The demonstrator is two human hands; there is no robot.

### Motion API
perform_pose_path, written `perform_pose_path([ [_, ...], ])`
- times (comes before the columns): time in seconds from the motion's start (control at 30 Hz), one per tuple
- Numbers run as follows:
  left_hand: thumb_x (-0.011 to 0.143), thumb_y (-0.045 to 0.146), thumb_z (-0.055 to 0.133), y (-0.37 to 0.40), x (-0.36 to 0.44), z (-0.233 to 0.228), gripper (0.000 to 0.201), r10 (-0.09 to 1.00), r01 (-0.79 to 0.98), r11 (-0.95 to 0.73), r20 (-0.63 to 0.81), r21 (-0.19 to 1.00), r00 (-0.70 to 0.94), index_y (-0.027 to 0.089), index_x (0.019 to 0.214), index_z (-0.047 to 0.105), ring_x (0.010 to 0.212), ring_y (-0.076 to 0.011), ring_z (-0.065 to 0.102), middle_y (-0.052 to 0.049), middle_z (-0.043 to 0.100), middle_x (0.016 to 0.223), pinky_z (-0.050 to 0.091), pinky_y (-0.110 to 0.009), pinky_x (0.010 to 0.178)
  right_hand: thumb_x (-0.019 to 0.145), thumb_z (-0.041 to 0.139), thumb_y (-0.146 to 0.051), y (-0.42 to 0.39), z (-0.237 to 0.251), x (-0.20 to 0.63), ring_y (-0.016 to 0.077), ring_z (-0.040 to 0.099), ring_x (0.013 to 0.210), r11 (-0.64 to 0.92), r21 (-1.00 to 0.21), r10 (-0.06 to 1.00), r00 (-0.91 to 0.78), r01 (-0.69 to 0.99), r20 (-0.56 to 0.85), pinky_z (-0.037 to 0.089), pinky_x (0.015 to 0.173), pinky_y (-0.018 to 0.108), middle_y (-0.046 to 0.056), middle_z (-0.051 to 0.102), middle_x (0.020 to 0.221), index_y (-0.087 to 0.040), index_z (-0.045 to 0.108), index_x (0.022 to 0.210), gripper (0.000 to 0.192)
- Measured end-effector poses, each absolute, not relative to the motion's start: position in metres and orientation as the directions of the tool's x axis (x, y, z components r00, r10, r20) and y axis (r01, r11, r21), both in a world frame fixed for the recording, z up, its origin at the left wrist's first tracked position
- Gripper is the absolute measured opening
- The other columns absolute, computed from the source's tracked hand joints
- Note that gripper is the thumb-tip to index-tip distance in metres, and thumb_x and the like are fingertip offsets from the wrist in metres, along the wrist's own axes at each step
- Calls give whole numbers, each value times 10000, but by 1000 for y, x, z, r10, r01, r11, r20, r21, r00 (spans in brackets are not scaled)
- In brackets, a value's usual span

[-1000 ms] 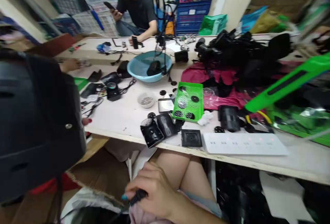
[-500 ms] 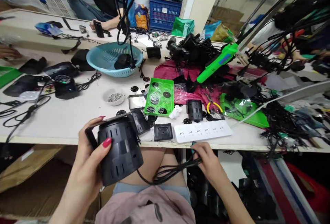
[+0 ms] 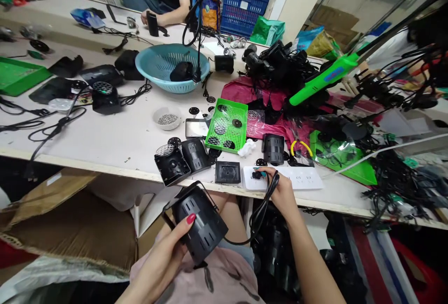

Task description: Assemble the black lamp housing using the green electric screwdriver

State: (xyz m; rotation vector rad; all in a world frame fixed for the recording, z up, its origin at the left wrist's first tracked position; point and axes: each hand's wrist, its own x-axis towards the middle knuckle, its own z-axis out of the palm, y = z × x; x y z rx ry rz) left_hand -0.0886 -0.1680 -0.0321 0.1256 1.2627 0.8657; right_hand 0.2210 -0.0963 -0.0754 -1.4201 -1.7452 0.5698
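My left hand (image 3: 168, 255) grips a black stage light (image 3: 201, 224) with slotted sides and a bracket, held over my lap in front of the table edge. From its lower end a black power cord (image 3: 257, 222) runs in loops to my right hand (image 3: 280, 192). The fingers of that hand are closed on the cord's plug (image 3: 257, 174), which is at the left end of a white power strip (image 3: 297, 178). Whether the pins are in a socket is hidden. Left of the strip lies a square black part (image 3: 227, 172), beside two more black housings (image 3: 195, 154).
A green perforated tray (image 3: 227, 127) holds round discs. Nearby are a bowl of screws (image 3: 167, 119), a blue colander (image 3: 171, 87), yellow-handled pliers (image 3: 301, 148) and a hanging green tool (image 3: 324, 80). Across the table, a co-worker's hand (image 3: 149, 17) touches a black part.
My right hand has brought the plug up from below the table edge onto the power strip. My left hand has lowered the stage light toward my lap, and the view has shifted.
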Motion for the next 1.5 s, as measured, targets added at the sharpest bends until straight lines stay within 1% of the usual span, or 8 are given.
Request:
perform_pose_path([
  [0.1, 807, 238, 746, -166, -83, -32, 640, 587, -565, 696, -805, 444, 91, 148, 1396, 509, 1087, -302, 712, -127, 759, 1143, 611, -411, 934, 1003, 428, -245, -95, -78, 219, 208, 662, 1103, 270, -731, 956, -82, 627, 282, 532, 931, 342, 64, 713, 1150, -246, 676, 1143, 285],
  [0.2, 876, 193, 652, -166, -81, -34, 579, 546, -644, 679, -829, 352, 122, 106, 1422, 480, 1061, -305, 725, -151, 770, 1095, 579, -459, 983, 988, 424, -242, -94, -84, 216, 206, 683, 1008, 247, -707, 960, -69, 663, 271, 538, 883, 347, 61, 723, 1087, -244, 681, 1128, 292],
  [0.37, 956, 316, 546, -179, -82, -49, 541, 463, -738, 655, -859, 163, 220, 66, 1429, 470, 1082, -309, 717, -181, 768, 1084, 550, -468, 1007, 963, 467, -361, -104, -94, 212, 277, 649, 1038, 223, -675, 954, -17, 703, 298, 501, 920, 450, 109, 698, 1084, -216, 676, 1109, 293],
  [0.47, 974, 382, 499, -188, -83, -62, 519, 453, -780, 621, -848, 79, 275, 70, 1389, 509, 1077, -305, 719, -181, 764, 1087, 555, -462, 983, 946, 464, -466, -107, -99, 210, 342, 624, 1054, 188, -639, 952, 21, 745, 305, 466, 932, 533, 161, 679, 1121, -168, 668, 1150, 415],
  [0.6, 938, 386, 560, -195, -85, -74, 526, 497, -845, 531, -830, 59, 255, 86, 1368, 509, 1043, -303, 727, -159, 767, 1060, 560, -469, 956, 959, 360, -544, -104, -99, 203, 375, 617, 1099, 129, -546, 947, 60, 828, 316, 461, 964, 541, 181, 688, 1136, -126, 688, 1133, 559],
  [0.83, 959, 374, 518, -197, -86, -73, 451, 517, -878, 474, -829, 67, 215, 70, 1292, 543, 993, -273, 738, -142, 772, 997, 550, -439, 979, 967, 315, -569, -104, -92, 195, 396, 646, 1076, 98, -498, 940, 84, 862, 330, 488, 926, 530, 195, 711, 1104, -105, 712, 1104, 626],
  [1.27, 987, 336, 479, -194, -88, -62, 346, 509, -869, 491, -830, 64, 227, 107, 1220, 593, 1047, -262, 726, -111, 778, 992, 553, -441, 982, 965, 327, -597, -103, -91, 196, 389, 658, 1064, 46, -517, 947, 127, 855, 294, 491, 898, 516, 177, 725, 1073, -137, 722, 1103, 622],
  [1.5, 958, 291, 522, -197, -86, -65, 333, 537, -861, 495, -820, 116, 199, 93, 1214, 603, 1079, -264, 713, -135, 776, 1024, 543, -430, 1010, 935, 424, -531, -108, -97, 195, 381, 616, 1136, 119, -572, 943, 88, 812, 322, 457, 985, 569, 184, 688, 1168, -131, 683, 1164, 528],
])
